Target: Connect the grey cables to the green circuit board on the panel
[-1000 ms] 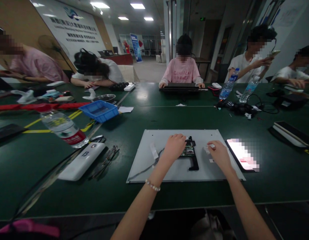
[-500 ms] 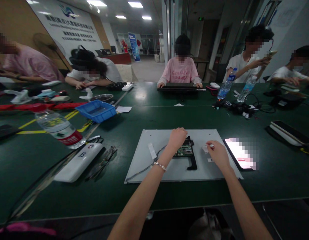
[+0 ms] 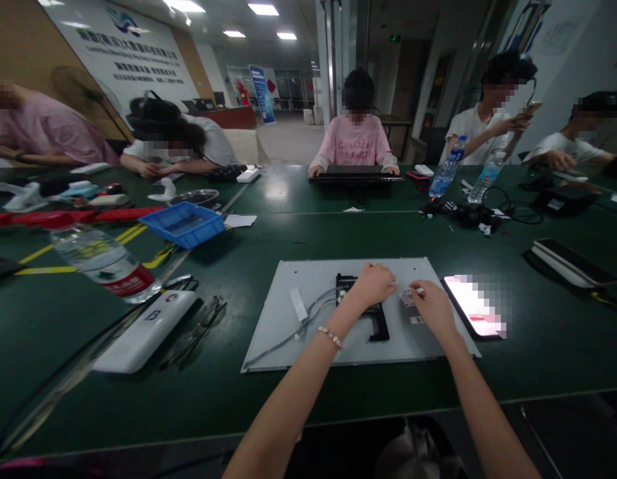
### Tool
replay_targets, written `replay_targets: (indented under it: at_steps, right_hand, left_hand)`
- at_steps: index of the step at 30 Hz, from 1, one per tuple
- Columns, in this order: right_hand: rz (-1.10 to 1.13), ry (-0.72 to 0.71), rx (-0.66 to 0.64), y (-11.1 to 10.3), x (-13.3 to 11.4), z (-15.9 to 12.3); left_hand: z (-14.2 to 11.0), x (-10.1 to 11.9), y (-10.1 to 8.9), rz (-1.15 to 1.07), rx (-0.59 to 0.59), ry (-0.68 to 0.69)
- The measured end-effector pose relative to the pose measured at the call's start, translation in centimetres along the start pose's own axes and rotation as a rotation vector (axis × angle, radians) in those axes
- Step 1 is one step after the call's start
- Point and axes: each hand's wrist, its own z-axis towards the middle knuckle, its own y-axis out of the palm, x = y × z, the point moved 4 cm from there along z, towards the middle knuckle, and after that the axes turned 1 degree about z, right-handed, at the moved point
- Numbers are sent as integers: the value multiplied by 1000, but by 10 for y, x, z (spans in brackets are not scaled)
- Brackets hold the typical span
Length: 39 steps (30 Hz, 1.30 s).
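A flat light-grey panel (image 3: 275, 299) lies before me on the green table, with a black bracket (image 3: 381, 327) and a partly hidden circuit board on it. Over the bracket's right side, my left hand (image 3: 375, 285) has its fingers curled together; its fingertips are hidden. Close beside it, my right hand (image 3: 432, 305) pinches something small that I cannot make out. A crumpled pale label (image 3: 407, 299) shows just under the right fingertips. A grey cable (image 3: 283, 341) runs from the board to the panel's lower left corner, past a white strip (image 3: 298, 304).
A lit phone (image 3: 472, 306) lies right of the panel. To the left are a white power bank (image 3: 146, 332), glasses (image 3: 196, 332), a tilted water bottle (image 3: 103, 259) and a blue tray (image 3: 183, 225). Several people sit around the table; one holds a black device (image 3: 355, 176) opposite me.
My left hand has moved right, off the circuit board and closer to my right hand. The right hand stays pinched near the pale label. The view has shifted slightly.
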Motion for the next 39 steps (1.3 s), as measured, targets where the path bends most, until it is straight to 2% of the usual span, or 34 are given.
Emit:
replay_targets:
  at_steps: [4,7,10,13,19,23,31,39]
  right_hand:
    - [40,-89,23,1,-4,1]
    - [90,-139,-38,4,-7,0]
    - [122,-118,-101,8,-5,-1]
    - [122,-94,-102,9,-4,-1]
    - [85,-89,-86,8,-4,0]
    - [107,-88,-82,5,-6,-1]
    - [148,-104,-167,11,-7,-4]
    - [147,-77,-180,13,1,-2]
  left_hand:
    - [-29,-24,-18,-127,94,-129]
    - [-60,-45,-27,-243,152,-206]
    - [-85,-59,-25,-397,126,-232]
    - [-99,-64,-17,-518,77,-243]
    - [-105,-62,-5,-570,-31,-251]
    - [-109,-64,-3,-580,-28,-255]
    - [-114,-64,11,-477,-18,-258]
    - [-114,-64,9,-456,-42,-264]
